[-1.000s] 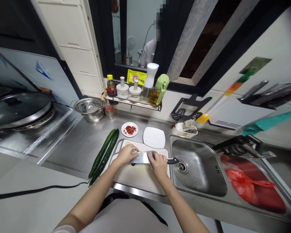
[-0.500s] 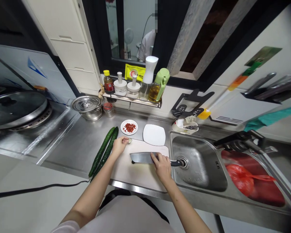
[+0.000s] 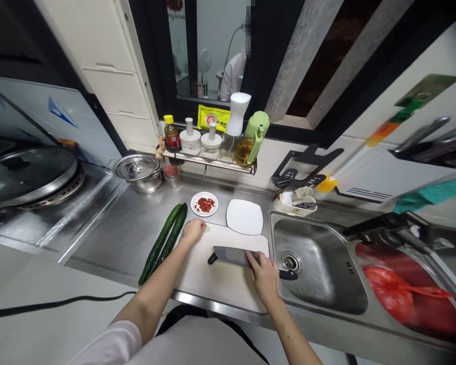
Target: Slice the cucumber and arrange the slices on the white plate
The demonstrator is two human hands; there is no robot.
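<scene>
Near the far left corner of the white cutting board, my left hand is closed, its fingertips pinched at the edge of a thin cucumber slice. My right hand grips a kitchen knife where blade and handle meet, and the handle end sticks out past the hand toward the sink. The blade lies low over the board, pointing left. By its tip sits a short dark-green cucumber end, partly hidden by the blade. Two whole cucumbers lie left of the board.
Behind the board stand a small plate of red pieces and a white square plate. A sink adjoins on the right, with a red bag beyond. A condiment rack hangs above; a lidded pot stands back left.
The slice in my left fingers has come down a little onto the board's far left edge. The knife has shifted slightly right, showing more of the cucumber end. The view has shifted slightly.
</scene>
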